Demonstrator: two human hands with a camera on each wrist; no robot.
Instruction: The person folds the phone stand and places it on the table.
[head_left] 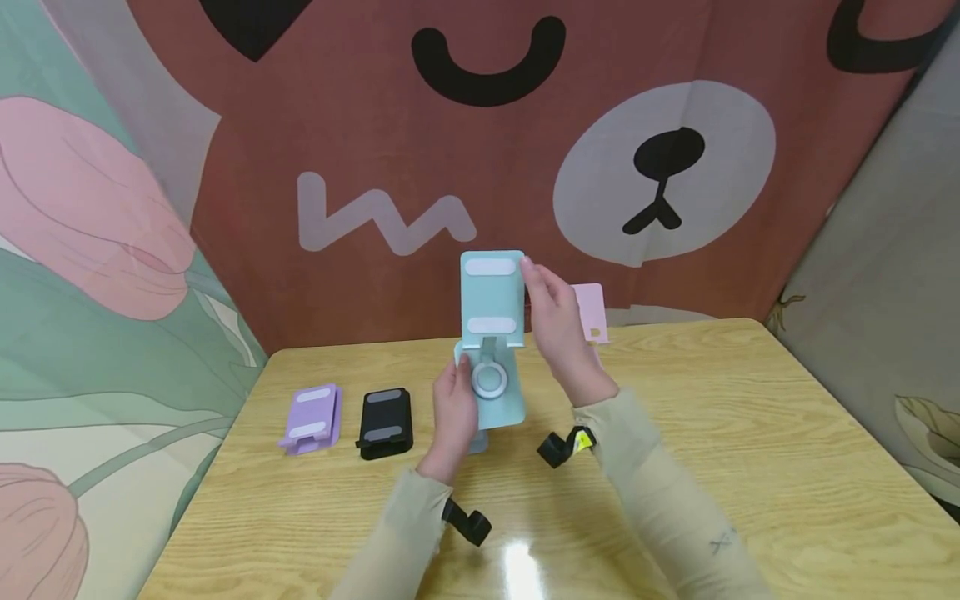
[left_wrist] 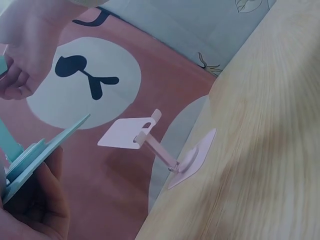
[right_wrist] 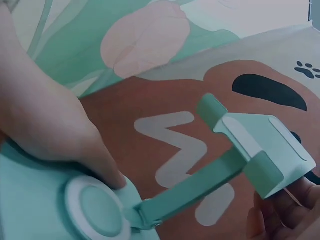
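A mint-green folding phone stand point(head_left: 491, 296) is held up above the table, its arm unfolded between the base and the upper plate. My left hand point(head_left: 453, 408) grips the base point(head_left: 510, 400) at its left edge, thumb on the face near a white ring point(head_left: 490, 380). With the fingers at its right edge, my right hand point(head_left: 558, 329) pinches the upper plate, which bears two pale pads. In the right wrist view the arm point(right_wrist: 195, 187) slants from the base up to the hooked plate point(right_wrist: 280, 145). The left wrist view shows the base edge-on.
On the wooden table point(head_left: 712, 433), a folded purple phone stand point(head_left: 311, 412) and a folded black one point(head_left: 386, 421) lie at the left. An unfolded pink stand point(left_wrist: 125, 132) stands at the back, partly hidden behind my right hand in the head view. Pale blue shows below the base point(head_left: 477, 442).
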